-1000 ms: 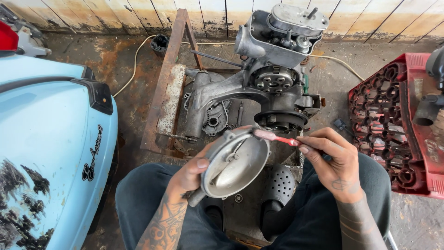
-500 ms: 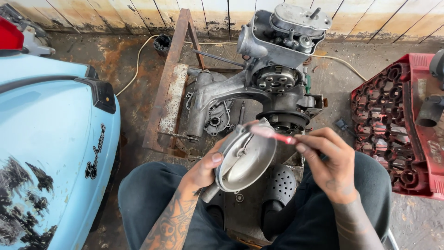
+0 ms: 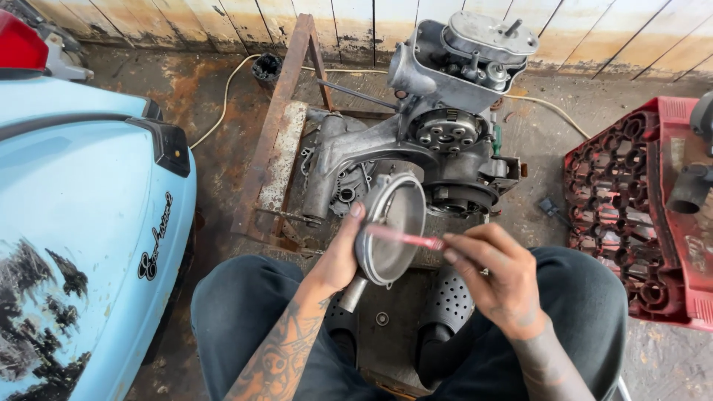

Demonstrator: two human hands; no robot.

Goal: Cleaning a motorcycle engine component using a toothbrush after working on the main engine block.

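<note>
A: Where is the cover right now?

B: The round metal cover (image 3: 391, 229) is held up on edge, just in front of the engine (image 3: 438, 141), above the person's lap. It is tilted so its hollow face turns toward the right hand.

A: Left hand position?

B: The left hand (image 3: 342, 256) grips the cover from its left side. The thumb lies over the upper rim; the other fingers are behind the cover, out of view. The hand is closed around the part.

A: And the right hand?

B: The right hand (image 3: 494, 275) pinches a red-handled brush (image 3: 405, 238) between thumb and fingertips. The brush lies nearly level, its far end across the cover's face. I cannot tell whether the bristles touch the metal.

A: What surrounds the work?

B: The engine sits on a rusty frame (image 3: 278, 148) on the concrete floor (image 3: 215, 111). A light blue scooter body (image 3: 82, 223) stands at the left. A red crate (image 3: 631, 215) lies at the right, well apart from the hands. A pale cable (image 3: 223, 96) runs along the floor by the wooden wall (image 3: 356, 26). Two black perforated shoes (image 3: 449, 301) show between the knees, below the cover.
</note>
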